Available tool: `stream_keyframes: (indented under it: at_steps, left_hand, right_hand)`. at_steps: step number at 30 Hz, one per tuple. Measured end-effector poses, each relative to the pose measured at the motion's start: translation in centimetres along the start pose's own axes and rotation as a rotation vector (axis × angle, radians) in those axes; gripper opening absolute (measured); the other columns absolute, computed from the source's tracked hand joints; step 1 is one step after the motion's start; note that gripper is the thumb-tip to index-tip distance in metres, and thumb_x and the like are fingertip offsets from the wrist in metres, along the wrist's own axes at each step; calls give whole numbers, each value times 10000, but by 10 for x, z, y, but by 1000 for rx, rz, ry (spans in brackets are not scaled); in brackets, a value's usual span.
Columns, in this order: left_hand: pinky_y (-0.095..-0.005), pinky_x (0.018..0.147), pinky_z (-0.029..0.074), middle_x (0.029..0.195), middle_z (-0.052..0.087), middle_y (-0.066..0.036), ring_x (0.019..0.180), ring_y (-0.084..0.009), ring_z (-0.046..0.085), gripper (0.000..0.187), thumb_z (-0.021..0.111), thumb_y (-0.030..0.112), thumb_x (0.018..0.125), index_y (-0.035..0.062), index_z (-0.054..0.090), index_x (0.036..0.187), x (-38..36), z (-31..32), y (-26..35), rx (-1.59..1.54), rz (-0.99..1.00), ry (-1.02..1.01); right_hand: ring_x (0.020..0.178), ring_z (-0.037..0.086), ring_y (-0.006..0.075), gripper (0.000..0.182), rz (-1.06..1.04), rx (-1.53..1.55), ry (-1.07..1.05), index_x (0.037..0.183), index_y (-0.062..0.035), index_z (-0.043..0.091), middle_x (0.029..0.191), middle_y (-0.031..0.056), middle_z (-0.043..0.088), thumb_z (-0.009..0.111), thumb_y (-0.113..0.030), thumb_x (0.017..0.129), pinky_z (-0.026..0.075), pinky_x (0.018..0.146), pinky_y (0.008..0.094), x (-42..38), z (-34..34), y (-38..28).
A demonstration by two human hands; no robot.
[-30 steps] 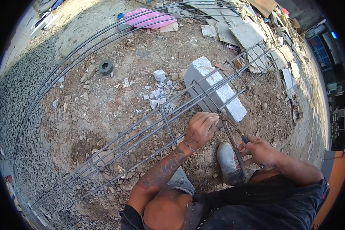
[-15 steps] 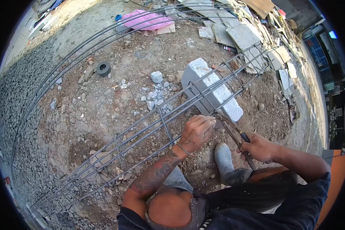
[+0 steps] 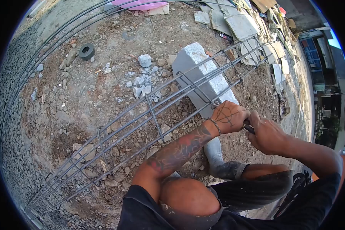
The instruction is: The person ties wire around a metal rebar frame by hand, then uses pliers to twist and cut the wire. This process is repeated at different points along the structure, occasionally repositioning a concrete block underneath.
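Open dirt [image 3: 99,90] along rebar cage [image 3: 153,115] edge, left hand [image 3: 230,117] and right hand [image 3: 267,133] clamped on pliers [image 3: 250,129]

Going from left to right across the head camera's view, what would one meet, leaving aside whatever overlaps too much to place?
Dark ring, pale loose stone, left hand, right hand, blue panel.

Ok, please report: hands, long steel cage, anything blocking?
Left hand closed; right hand on dark-handled metal tool. Grey steel cage above pale rectangular concrete block, possibly obstructing. Tool partly hidden.
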State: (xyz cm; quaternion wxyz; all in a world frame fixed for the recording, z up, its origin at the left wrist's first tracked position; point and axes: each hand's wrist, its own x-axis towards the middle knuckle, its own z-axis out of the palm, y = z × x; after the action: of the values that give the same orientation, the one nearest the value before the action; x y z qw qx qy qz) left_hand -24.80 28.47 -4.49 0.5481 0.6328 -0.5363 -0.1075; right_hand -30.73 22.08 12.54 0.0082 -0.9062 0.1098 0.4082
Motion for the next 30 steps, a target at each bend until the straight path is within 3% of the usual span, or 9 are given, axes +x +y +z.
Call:
stream_keyframes:
  at_steps: [2,4,9,15,19,21,22,24,30]
  left_hand:
    - [-380,594,493,699,619,-91,651,-276,624,119,645,206,696,96,631,738,-4,6,-5,-9,52,53]
    - [-355,549,479,667,585,-64,626,-240,610,110,628,192,703,89,591,701,-8,10,-6,29,192,294]
    - [-327,497,441,621,516,-29,571,-208,564,143,635,197,695,82,554,715,-12,11,-8,39,331,438]
    - [-358,628,476,773,543,-88,724,-253,579,213,643,183,689,61,554,839,-15,10,1,90,216,511]
    - [-500,1035,238,1266,381,-229,1231,-404,317,681,597,252,725,-43,343,1283,-44,-44,19,111,-29,438]
    - [-513,1055,204,1278,370,-287,1235,-436,309,711,535,337,797,-131,306,1281,-53,-63,-5,534,-449,650]
    - [-513,1055,204,1278,370,-287,1235,-436,309,711,535,337,797,-131,306,1281,-50,-63,-15,542,-453,644]
    - [-513,1071,171,1255,370,-324,1229,-441,312,754,501,394,834,-180,283,1270,-45,-62,-31,844,-634,369]
    - [-481,1072,192,1231,397,-314,1210,-420,341,750,536,382,844,-193,296,1261,-20,-52,-54,884,-590,372]
  right_hand:
    - [753,620,379,306,-3,135,0,1045,93,400,810,256,578,517,-116,854,505,650,438,-5,-11,0]
    - [703,632,300,313,481,1132,-225,1039,71,417,826,220,597,552,-160,876,506,587,391,-7,-18,16]
    - [595,604,192,282,297,1681,-550,1003,50,467,814,148,608,592,-161,865,487,521,320,-8,7,19]
    - [559,616,164,122,328,404,-326,818,35,544,655,122,609,579,-81,795,489,495,332,0,-38,-19]
    - [670,649,316,167,53,-56,-120,847,59,553,685,218,616,539,-75,747,514,609,425,-1,-29,-2]
    - [688,646,334,175,84,-98,-125,875,51,556,695,217,617,531,-74,754,511,626,440,0,-34,-5]
    - [706,642,352,187,113,-168,-131,902,43,560,704,216,618,522,-74,761,509,643,455,3,-37,-6]
    - [700,644,346,193,70,-277,-95,936,30,557,697,204,615,511,-73,778,511,633,453,7,-38,-2]
    - [624,625,326,180,-17,-501,-11,957,-27,528,654,181,593,527,-117,801,491,559,453,22,-22,42]
